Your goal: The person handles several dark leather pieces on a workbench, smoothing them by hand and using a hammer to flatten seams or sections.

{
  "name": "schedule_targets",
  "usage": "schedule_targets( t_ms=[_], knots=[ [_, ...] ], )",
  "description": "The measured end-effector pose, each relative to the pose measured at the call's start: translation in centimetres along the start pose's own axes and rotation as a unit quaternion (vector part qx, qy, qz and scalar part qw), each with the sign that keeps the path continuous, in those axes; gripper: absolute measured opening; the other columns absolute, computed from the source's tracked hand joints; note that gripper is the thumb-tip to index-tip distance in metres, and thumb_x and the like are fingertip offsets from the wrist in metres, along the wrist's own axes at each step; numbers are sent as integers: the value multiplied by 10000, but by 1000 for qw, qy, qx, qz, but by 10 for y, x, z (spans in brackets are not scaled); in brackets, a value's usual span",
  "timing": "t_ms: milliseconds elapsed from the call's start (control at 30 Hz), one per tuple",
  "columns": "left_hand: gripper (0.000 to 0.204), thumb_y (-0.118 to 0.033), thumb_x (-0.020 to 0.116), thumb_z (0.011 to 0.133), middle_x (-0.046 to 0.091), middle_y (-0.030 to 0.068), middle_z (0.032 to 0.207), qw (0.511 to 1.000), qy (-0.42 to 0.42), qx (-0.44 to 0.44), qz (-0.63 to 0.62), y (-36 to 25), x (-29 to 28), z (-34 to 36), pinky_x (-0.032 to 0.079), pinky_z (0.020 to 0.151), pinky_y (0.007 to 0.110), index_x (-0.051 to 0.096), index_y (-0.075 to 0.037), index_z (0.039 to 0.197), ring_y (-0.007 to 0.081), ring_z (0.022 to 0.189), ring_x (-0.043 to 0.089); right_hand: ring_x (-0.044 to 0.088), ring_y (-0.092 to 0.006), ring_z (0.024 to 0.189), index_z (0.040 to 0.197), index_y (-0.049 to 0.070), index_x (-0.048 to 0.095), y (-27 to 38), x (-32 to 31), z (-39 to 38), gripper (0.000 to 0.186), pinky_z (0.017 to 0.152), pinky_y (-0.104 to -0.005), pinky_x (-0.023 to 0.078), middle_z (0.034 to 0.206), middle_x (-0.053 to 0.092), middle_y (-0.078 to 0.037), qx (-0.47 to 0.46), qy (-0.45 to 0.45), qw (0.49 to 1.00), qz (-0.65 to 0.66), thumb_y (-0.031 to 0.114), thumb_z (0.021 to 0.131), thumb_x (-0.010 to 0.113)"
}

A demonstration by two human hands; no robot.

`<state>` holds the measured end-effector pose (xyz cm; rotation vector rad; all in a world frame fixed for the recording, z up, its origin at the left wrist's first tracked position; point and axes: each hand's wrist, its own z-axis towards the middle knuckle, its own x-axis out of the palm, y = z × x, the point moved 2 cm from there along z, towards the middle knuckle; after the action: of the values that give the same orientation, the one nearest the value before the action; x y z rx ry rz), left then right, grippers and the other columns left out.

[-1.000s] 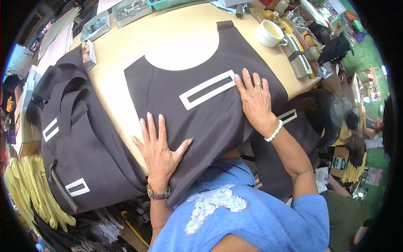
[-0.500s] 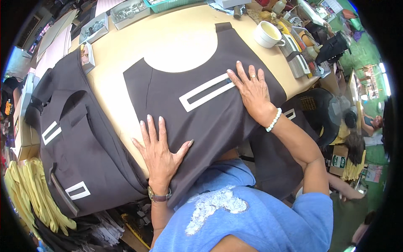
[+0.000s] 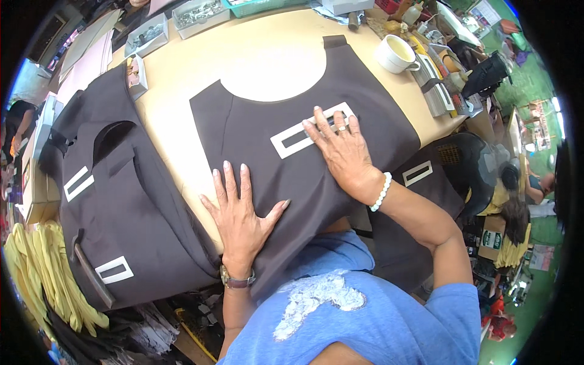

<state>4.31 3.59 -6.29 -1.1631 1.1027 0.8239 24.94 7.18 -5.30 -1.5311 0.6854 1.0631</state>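
A dark garment panel [image 3: 249, 134] with a deep curved neckline lies spread on the table and hangs over its near edge. A white rectangular frame-shaped strip [image 3: 292, 148] sits slantwise on its upper part. My right hand [image 3: 345, 152] lies on the panel with fingers stretched, the fingertips over the middle and right part of the white strip. Flat near the panel's left edge is my left hand [image 3: 236, 222], its fingers spread and the thumb out to the side. Neither hand grasps anything.
Folded dark garment pieces [image 3: 146, 213] with white frames cover the table's left side. Yellow fabric strips [image 3: 42, 267] hang beside them. A white mug [image 3: 395, 55] stands at the right edge, near tools and bottles. Small-parts trays [image 3: 198, 16] line the back.
My right hand has slid left along the white strip, from its right end towards its middle. My left hand stays flat on the panel. The whole view has shifted slightly.
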Motion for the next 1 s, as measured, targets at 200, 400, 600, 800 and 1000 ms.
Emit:
schedule_targets(
  t_ms=[200,400,600,800,1000],
  knots=[
    [905,-588,646,705,206,169,1473,1000,-17,15,-5,0,2,-1,78,1033,636,333,-84,1388,338,1371,147,348,-330,1206,1386,121,343,34,-16,8,547,1007,-467,265,1396,285,-123,-38,-23,999,26,217,863,473],
    [899,-593,640,706,220,175,1465,999,-30,19,7,0,3,-1,97,1026,641,338,-83,1382,342,1360,175,327,-343,1222,1398,169,328,39,-17,12,551,1026,-486,235,1417,271,-112,-60,-41,996,49,221,868,470],
    [894,-594,640,698,261,177,1447,999,-45,27,0,1,4,0,100,1008,662,374,-51,1356,357,1359,174,266,-328,1305,1421,217,275,20,-11,26,575,1069,-505,178,1461,228,-95,-125,-42,991,-16,213,876,459],
    [824,-491,669,727,281,193,1431,995,-87,19,-46,3,-5,-10,146,1028,616,381,-19,1339,368,1343,210,257,-297,1327,1416,345,242,-9,-4,29,586,1097,-495,180,1472,224,-63,-284,-98,951,76,185,887,438],
    [618,-296,637,807,404,242,1333,994,-105,-16,-10,-4,-23,-34,295,1005,516,427,33,1287,380,1261,360,234,-329,1336,1344,282,419,-29,2,23,570,1085,-534,185,1461,235,-120,-349,-50,907,230,35,831,445]
  ],
)
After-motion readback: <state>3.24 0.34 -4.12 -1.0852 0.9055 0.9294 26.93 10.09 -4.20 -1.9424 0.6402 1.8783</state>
